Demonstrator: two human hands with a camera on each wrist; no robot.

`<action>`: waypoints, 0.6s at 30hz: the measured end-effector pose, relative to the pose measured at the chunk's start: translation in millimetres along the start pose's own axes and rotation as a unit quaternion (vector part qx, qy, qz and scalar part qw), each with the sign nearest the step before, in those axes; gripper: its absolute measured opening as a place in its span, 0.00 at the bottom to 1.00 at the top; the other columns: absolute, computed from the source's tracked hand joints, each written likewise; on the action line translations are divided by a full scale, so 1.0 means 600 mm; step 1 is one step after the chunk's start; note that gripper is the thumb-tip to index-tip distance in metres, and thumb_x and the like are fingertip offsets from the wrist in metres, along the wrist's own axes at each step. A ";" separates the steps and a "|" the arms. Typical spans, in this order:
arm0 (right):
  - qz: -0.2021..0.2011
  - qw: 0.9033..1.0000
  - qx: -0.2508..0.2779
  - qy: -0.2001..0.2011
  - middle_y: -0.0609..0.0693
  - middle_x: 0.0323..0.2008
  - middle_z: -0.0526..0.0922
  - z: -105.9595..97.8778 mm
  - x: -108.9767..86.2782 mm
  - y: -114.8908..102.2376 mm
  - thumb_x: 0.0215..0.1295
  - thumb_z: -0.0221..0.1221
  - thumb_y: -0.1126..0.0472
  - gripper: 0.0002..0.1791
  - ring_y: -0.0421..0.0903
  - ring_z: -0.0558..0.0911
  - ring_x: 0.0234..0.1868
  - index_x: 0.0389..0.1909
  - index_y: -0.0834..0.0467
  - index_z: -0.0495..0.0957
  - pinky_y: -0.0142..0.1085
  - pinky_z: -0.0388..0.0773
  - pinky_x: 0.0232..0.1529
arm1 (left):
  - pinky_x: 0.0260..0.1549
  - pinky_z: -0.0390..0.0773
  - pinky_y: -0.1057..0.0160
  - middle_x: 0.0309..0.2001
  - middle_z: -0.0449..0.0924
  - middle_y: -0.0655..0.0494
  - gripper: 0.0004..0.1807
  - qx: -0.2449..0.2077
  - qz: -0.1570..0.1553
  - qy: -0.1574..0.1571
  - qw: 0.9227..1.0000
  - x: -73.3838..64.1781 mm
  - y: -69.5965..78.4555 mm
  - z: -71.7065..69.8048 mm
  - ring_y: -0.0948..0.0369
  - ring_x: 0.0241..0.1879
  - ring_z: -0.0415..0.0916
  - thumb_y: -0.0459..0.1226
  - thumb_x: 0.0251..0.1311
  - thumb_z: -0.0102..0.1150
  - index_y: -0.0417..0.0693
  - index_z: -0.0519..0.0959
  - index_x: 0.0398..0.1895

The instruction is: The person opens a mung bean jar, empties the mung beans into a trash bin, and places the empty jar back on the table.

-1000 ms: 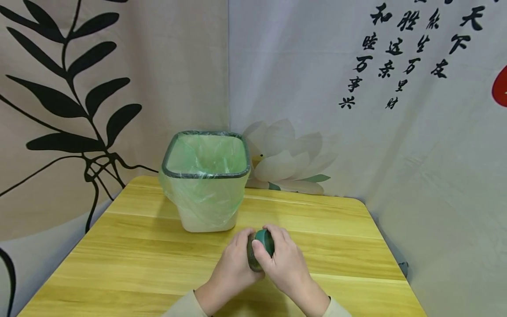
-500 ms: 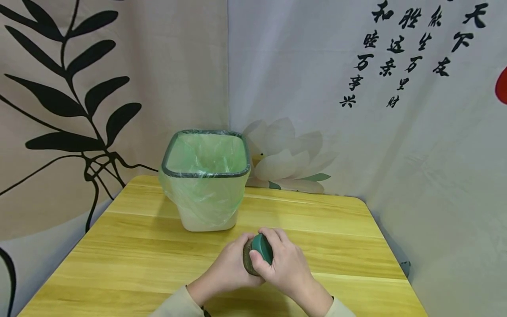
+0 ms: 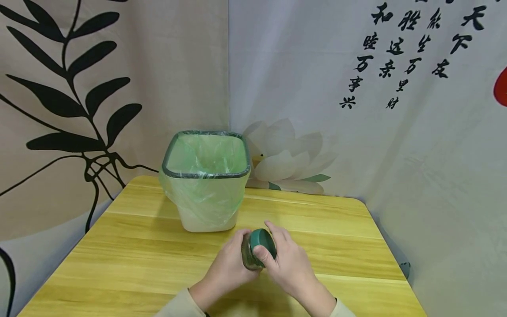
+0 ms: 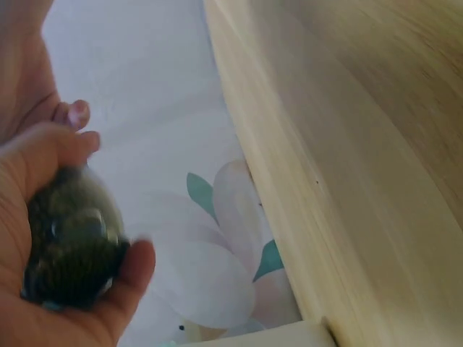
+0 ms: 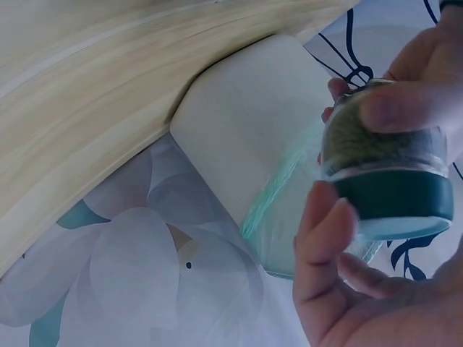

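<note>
The head view shows, at the far left, a black plant print on the pale cloth backdrop. To its right, a pale bin stands on the far left part of the wooden table, with a translucent green liner folded over its dark rim.

Nearer, and a little right of the bin, the left hand grasps a small glass jar, its fingers and thumb wrapped round the body. The jar is held tilted at the near middle of the table, its green lid facing right and seated on its mouth; the right wrist view shows dark green contents through the glass.

The right hand is just right of the lid, its fingers loosened and parted rather than clasped round it. The thumb overlaps the lid's face; whether it touches cannot be told.

Beyond the table's far edge is a pale flower print; farther right, black written characters and part of a red patch.
</note>
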State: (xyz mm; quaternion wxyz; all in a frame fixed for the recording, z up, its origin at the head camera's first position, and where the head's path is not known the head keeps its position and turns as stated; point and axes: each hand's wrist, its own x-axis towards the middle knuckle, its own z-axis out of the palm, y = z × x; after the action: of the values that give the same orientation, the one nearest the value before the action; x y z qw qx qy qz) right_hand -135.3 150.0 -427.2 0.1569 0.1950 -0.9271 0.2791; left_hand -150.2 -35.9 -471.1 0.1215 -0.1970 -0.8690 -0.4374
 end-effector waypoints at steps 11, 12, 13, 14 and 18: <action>0.060 0.998 0.016 -0.004 0.59 0.62 0.84 0.007 0.005 -0.012 0.77 0.57 0.34 0.37 0.59 0.88 0.54 0.75 0.54 0.72 0.52 0.88 0.47 | 0.46 0.88 0.55 0.45 0.82 0.47 0.47 0.162 0.109 0.152 0.969 -0.004 0.009 0.026 0.55 0.45 0.81 0.31 0.26 0.87 0.35 0.73 0.57; 0.061 0.998 0.016 -0.005 0.59 0.62 0.84 0.008 0.005 -0.013 0.77 0.57 0.34 0.36 0.59 0.88 0.54 0.75 0.54 0.72 0.52 0.88 0.46 | 0.46 0.88 0.55 0.45 0.82 0.48 0.47 0.162 0.109 0.150 0.969 -0.005 0.011 0.026 0.55 0.45 0.82 0.32 0.27 0.88 0.35 0.73 0.58; 0.063 0.998 0.017 -0.006 0.59 0.62 0.83 0.008 0.005 -0.014 0.77 0.57 0.34 0.36 0.58 0.88 0.54 0.75 0.54 0.72 0.51 0.88 0.46 | 0.46 0.88 0.55 0.46 0.82 0.48 0.48 0.159 0.107 0.145 0.971 -0.005 0.012 0.026 0.55 0.45 0.82 0.33 0.28 0.89 0.35 0.73 0.58; 0.064 0.998 0.017 -0.005 0.59 0.62 0.83 0.009 0.005 -0.014 0.77 0.57 0.34 0.36 0.58 0.88 0.54 0.74 0.53 0.73 0.50 0.88 0.45 | 0.46 0.89 0.55 0.46 0.83 0.48 0.48 0.155 0.101 0.138 0.973 -0.006 0.013 0.026 0.55 0.46 0.82 0.34 0.29 0.89 0.36 0.72 0.59; 0.062 0.998 0.021 -0.003 0.58 0.62 0.83 0.011 0.003 -0.014 0.77 0.57 0.34 0.34 0.54 0.88 0.50 0.72 0.52 0.75 0.45 0.86 0.41 | 0.47 0.89 0.53 0.50 0.83 0.48 0.47 0.108 0.052 0.086 0.989 -0.008 0.018 0.021 0.54 0.48 0.84 0.38 0.36 0.88 0.37 0.72 0.61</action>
State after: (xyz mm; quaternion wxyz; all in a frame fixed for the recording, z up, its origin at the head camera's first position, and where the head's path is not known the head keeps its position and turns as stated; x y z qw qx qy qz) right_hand -134.5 139.3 -427.8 0.1321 0.1416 -0.9316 0.3075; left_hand -141.6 -21.0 -473.0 0.2390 -0.1891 -0.8861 -0.3493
